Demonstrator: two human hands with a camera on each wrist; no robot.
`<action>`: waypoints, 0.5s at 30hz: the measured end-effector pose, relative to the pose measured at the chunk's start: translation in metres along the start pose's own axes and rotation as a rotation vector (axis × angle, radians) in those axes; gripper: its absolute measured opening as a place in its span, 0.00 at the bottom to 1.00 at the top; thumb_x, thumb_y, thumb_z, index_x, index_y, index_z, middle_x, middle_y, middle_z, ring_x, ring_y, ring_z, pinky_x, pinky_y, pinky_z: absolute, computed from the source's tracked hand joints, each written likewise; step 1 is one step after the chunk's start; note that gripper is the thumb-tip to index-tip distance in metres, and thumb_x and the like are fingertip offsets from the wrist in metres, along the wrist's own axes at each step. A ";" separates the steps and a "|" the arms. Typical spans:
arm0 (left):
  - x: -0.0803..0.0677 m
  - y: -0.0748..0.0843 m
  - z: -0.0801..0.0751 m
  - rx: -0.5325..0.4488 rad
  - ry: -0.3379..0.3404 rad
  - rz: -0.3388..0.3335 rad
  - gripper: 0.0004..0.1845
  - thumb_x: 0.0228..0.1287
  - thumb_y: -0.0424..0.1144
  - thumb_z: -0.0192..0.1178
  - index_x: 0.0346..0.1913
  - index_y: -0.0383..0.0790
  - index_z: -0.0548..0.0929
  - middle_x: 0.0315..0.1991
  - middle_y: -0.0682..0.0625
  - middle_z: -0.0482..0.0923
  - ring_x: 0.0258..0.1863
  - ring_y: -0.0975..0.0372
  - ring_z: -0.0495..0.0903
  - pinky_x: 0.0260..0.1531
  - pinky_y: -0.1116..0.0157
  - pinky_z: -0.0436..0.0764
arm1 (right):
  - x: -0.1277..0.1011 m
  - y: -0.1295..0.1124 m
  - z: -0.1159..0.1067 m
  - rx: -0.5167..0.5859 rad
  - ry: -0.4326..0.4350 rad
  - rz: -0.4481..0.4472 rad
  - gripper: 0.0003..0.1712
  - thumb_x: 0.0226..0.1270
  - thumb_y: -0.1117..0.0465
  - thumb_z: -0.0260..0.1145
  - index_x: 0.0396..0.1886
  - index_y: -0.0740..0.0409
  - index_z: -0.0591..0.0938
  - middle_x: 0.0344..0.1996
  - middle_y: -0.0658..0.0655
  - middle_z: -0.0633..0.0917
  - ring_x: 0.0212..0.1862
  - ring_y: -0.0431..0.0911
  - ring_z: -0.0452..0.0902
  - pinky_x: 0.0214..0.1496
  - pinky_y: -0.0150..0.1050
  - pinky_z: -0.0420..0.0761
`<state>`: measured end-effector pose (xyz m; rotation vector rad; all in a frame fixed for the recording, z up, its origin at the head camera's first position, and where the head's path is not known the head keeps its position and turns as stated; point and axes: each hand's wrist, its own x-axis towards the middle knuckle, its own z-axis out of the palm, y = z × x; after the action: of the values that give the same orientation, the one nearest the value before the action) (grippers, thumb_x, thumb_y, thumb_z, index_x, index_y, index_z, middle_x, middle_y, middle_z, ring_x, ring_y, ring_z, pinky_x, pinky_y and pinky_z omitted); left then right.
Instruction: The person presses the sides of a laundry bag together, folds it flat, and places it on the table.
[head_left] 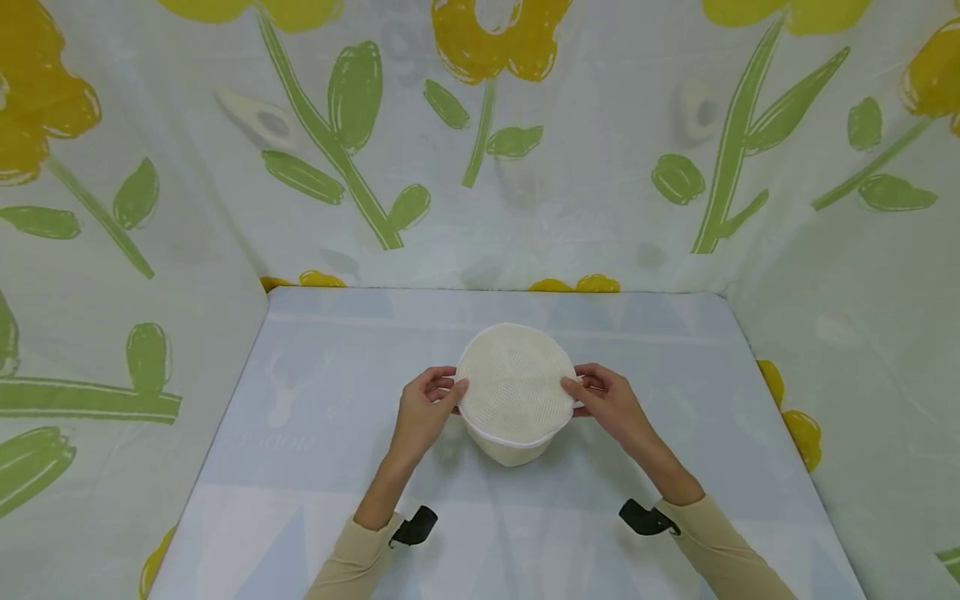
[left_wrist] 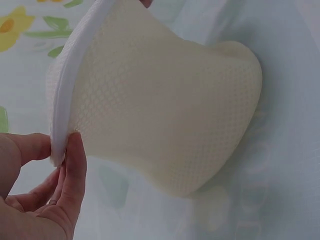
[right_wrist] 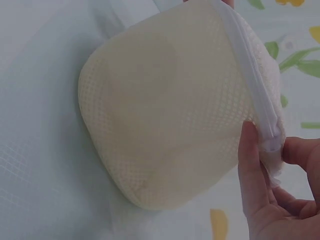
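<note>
Left hand (head_left: 423,408) pinching the left rim of a round cream mesh zip-up pouch with white trim (head_left: 515,392), sitting mid-table on the pale blue tablecloth (head_left: 315,433), right hand (head_left: 609,402) pinching the opposite rim, flowery curtain (head_left: 480,133) behind.
</note>
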<state>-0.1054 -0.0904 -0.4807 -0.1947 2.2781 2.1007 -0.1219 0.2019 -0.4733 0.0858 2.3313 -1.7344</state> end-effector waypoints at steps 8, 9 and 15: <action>0.000 -0.003 0.001 0.009 0.002 -0.008 0.19 0.68 0.35 0.70 0.57 0.30 0.82 0.42 0.39 0.82 0.34 0.59 0.84 0.33 0.65 0.87 | 0.003 0.005 0.002 -0.002 0.000 0.005 0.26 0.72 0.54 0.71 0.59 0.68 0.79 0.37 0.58 0.82 0.35 0.43 0.83 0.40 0.41 0.88; 0.000 -0.004 0.001 0.005 0.001 -0.006 0.18 0.68 0.35 0.70 0.57 0.30 0.82 0.42 0.39 0.82 0.34 0.59 0.84 0.33 0.64 0.87 | 0.003 0.006 0.002 -0.002 0.000 0.007 0.26 0.72 0.54 0.71 0.59 0.68 0.78 0.36 0.58 0.82 0.35 0.43 0.83 0.40 0.41 0.89; 0.000 -0.010 0.001 0.002 0.002 0.003 0.18 0.67 0.34 0.70 0.56 0.30 0.82 0.41 0.39 0.82 0.34 0.59 0.84 0.35 0.56 0.88 | 0.006 0.012 0.005 -0.001 -0.001 0.020 0.27 0.73 0.55 0.70 0.61 0.69 0.77 0.36 0.56 0.82 0.34 0.41 0.82 0.40 0.42 0.89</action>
<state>-0.1047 -0.0900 -0.4907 -0.1942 2.2833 2.0999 -0.1244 0.2000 -0.4874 0.1076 2.3220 -1.7238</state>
